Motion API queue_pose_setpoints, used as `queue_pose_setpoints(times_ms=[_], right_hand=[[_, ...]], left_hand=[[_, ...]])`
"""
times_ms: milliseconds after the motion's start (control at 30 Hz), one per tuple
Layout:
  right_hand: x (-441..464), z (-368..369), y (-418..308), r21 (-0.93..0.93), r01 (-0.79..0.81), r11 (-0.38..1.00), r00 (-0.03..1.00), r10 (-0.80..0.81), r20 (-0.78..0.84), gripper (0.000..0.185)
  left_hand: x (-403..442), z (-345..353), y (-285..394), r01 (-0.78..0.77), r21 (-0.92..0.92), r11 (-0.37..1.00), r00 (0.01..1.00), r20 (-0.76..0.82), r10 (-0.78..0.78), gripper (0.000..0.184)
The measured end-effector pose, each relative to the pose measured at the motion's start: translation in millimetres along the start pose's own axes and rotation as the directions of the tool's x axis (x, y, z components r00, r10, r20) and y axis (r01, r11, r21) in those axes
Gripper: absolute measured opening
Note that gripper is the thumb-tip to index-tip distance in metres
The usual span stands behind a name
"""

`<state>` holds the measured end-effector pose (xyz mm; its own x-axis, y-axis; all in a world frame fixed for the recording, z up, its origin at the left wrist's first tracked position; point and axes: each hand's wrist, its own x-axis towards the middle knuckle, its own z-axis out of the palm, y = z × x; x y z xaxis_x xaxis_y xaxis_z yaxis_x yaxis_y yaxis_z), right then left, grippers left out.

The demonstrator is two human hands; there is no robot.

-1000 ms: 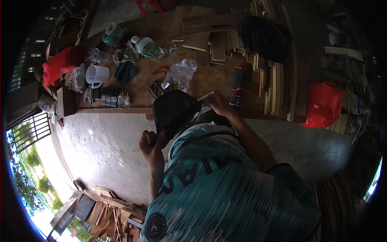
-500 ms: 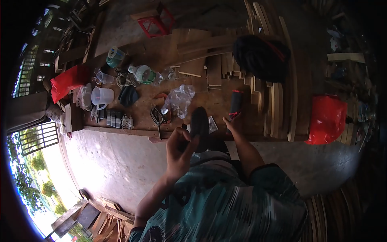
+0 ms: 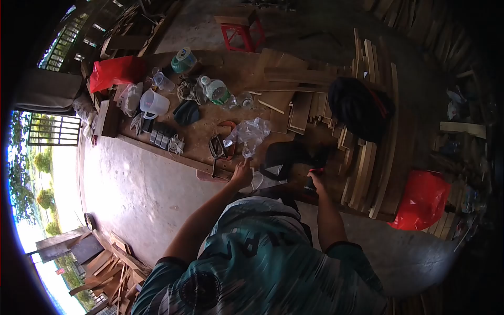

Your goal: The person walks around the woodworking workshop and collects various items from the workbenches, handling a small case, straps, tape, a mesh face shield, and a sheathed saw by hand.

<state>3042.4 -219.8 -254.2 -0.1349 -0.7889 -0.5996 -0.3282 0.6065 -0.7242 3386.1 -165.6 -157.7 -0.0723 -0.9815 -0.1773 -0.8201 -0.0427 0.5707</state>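
My right hand (image 3: 317, 181) is closed round a dark roll (image 3: 310, 185) with a red end, at the near edge of the wooden table (image 3: 205, 126). My left hand (image 3: 242, 175) is over the table edge, close to a crumpled clear plastic bag (image 3: 252, 132); its fingers are too small and dim to read. A black cloth item (image 3: 286, 155) lies on the table between and beyond my hands. Beside my left hand is a small clear and white packet (image 3: 256, 180). A metal tool (image 3: 216, 149) with an orange part lies to the left.
Bottles (image 3: 214, 90), a measuring jug (image 3: 154, 103), dark blocks (image 3: 164, 136) and a red bag (image 3: 116, 72) stand at left. Wood strips (image 3: 363, 170) and a black bundle (image 3: 358, 107) lie at right, near another red bag (image 3: 421, 200). A red stool (image 3: 242, 34) stands beyond.
The black item that was in my left hand now lies on the table. My right hand has taken hold of the dark roll, and my left hand has moved toward the plastic bag. The view has turned.
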Motion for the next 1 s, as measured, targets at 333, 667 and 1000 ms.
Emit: queue_pose_setpoints(times_ms=[333, 667, 1000], right_hand=[[-77.8, -23.6, 87.8, -0.185, 0.200, 0.962, 0.958, -0.232, -0.168, 0.048], [-149.2, 27.9, 47.8, 0.009, 0.078, 0.997, 0.918, -0.068, -0.390, 0.069], [-260.0, 80.6, -88.8, 0.142, 0.295, 0.945, 0.930, -0.249, -0.270, 0.041]], left_hand=[[-145.6, -32.6, -110.2, 0.672, -0.240, 0.700, 0.723, 0.010, -0.691, 0.031], [-241.5, -23.9, -203.1, 0.767, -0.367, 0.526, 0.568, 0.007, -0.823, 0.033], [-230.6, -66.1, -181.6, 0.443, -0.862, 0.247, 0.833, 0.295, -0.467, 0.045]])
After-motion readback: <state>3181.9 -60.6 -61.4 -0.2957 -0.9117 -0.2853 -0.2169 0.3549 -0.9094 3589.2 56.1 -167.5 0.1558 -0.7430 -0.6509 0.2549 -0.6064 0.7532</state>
